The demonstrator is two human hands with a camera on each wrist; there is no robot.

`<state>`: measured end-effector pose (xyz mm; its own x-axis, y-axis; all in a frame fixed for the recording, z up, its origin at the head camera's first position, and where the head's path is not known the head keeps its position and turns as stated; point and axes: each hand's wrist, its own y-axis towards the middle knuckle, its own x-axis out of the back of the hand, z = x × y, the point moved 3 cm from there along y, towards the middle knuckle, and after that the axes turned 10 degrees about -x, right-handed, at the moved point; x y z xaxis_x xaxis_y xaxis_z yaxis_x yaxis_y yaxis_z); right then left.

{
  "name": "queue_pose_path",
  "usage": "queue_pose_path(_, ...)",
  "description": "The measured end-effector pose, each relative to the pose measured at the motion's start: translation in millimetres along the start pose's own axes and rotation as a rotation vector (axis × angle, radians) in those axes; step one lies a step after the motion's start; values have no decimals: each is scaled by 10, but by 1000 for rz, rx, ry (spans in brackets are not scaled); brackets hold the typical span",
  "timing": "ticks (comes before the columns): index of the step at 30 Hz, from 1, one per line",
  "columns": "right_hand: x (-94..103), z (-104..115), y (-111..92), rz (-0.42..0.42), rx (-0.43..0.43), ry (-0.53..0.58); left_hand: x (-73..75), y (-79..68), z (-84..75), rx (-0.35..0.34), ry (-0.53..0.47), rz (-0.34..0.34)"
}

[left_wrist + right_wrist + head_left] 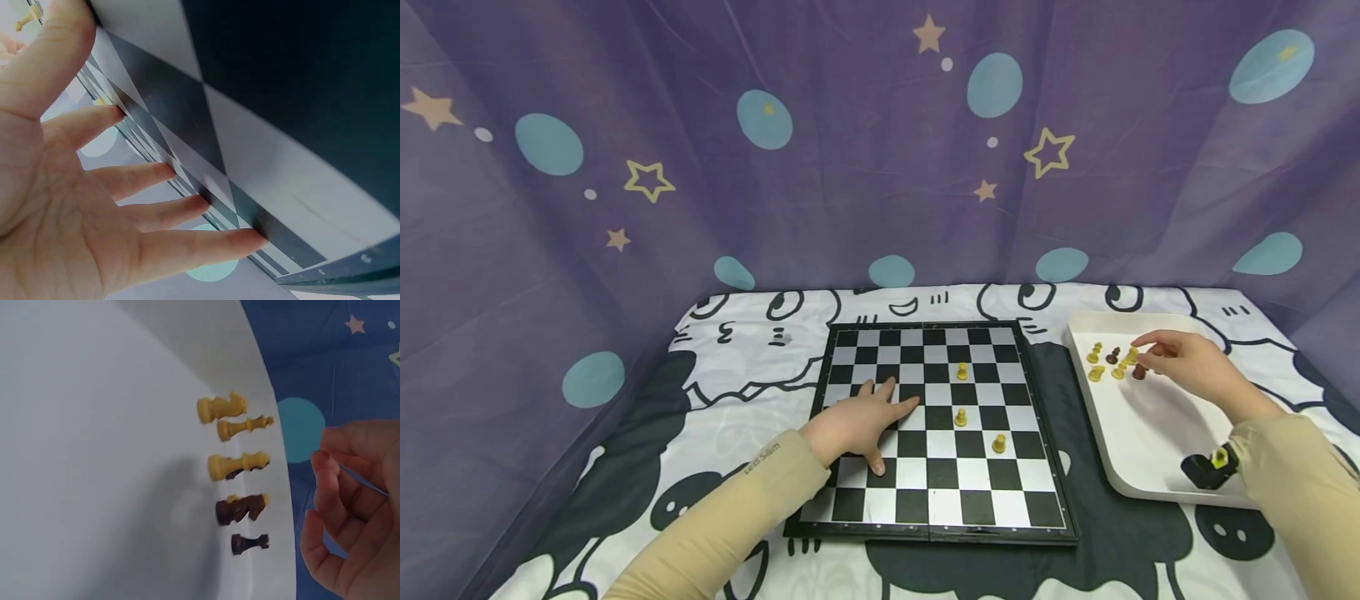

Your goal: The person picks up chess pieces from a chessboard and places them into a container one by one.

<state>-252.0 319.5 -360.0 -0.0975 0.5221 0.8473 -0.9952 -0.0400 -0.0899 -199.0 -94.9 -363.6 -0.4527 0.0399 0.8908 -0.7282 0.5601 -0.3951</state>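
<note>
Head view: the right hand (1195,364) is being held over a white tray (1138,454), fingers loosely bent beside clustered chess pieces (1096,373), none visibly pinched. The left hand (856,421) is being rested, fingers spread, on a chessboard (942,473). Knocks are probably being best avoided by pinching one piece's top.

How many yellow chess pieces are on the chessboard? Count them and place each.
3: one yellow chess piece toward the far side of the chessboard, a second nearer, and a third nearest and farther right. The left hand covers some squares, so it may hide another.
</note>
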Motion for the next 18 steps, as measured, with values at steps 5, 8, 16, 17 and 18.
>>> queue_pose_path(5, 19, 143, -54, 0, 53, 40, 0, 2, -3, 6, 7, 5)
queue_pose_path(8, 20, 228, -79, -7, 84, 52, -2, 4, -1, 6, 11, 6)
queue_pose_path(16, -49, 492, -145, -4, 172, 63, -11, 8, 8, -3, 11, 5)
queue_pose_path(17, -64, 538, -153, -2, 187, 59, -12, 9, 11, -4, 10, 4)
queue_pose_path(18, -79, 582, -159, 2, 200, 53, -13, 12, 15, -5, 11, 2)
